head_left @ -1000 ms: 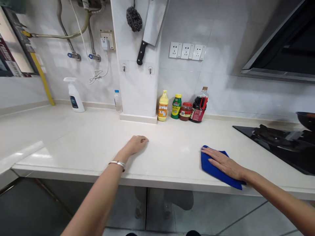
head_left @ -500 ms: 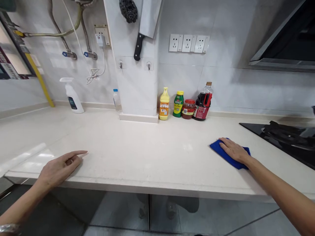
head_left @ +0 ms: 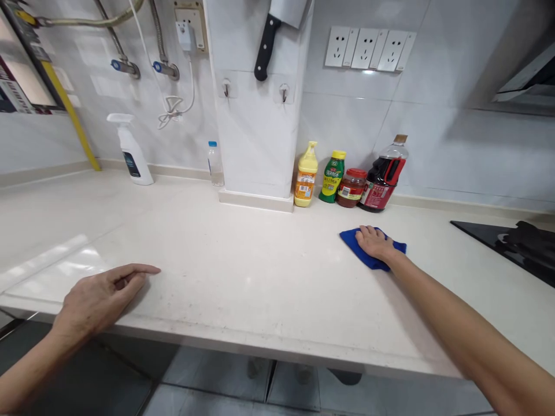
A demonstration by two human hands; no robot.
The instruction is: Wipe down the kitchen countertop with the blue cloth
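Right hand (head_left: 375, 242) lies flat and open on the blue cloth (head_left: 350, 237); left hand (head_left: 97, 297) rests empty, half-curled, on the table (head_left: 260, 271); wiping seems midway.

Blue cloth (head_left: 352, 239): plain deep-blue fabric, gathered into a small flat pad. It lies flat on the pale tabletop (head_left: 260, 260), toward the back, just in front of the row of condiment bottles (head_left: 347, 179) but not touching them. The right hand (head_left: 373, 242) rests palm-down on its middle. Blue edges show at the left corner and along the right side.
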